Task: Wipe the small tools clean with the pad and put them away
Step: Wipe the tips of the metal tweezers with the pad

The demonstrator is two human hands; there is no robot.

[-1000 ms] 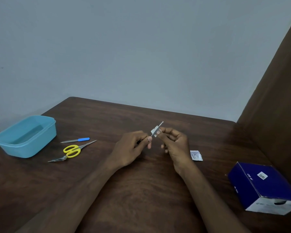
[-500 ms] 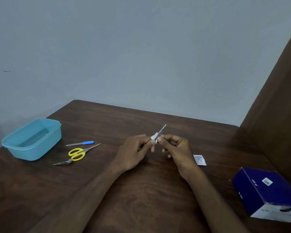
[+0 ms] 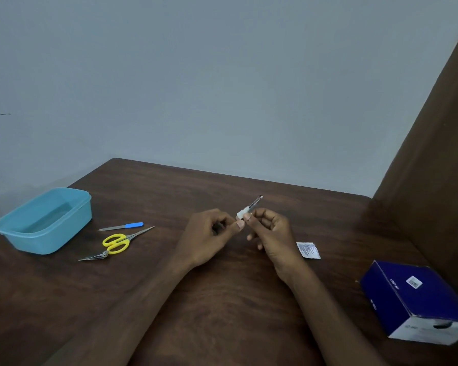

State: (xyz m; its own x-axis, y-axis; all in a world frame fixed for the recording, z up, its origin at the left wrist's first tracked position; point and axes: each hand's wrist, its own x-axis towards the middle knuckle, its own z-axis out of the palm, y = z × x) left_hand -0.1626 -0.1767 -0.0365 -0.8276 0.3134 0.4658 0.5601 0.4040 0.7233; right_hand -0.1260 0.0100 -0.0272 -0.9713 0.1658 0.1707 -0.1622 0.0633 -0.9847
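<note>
A thin metal tool (image 3: 255,202) is pointing up and away to the right above the middle of the table, its near end hidden in the fingers. A small white pad (image 3: 241,213) is sitting folded round its shaft. Over at the left, a blue-handled nail file (image 3: 122,226), yellow-handled scissors (image 3: 119,241) and a small silvery tool (image 3: 94,257) are lying flat beside an open light-blue plastic container (image 3: 46,221).
</note>
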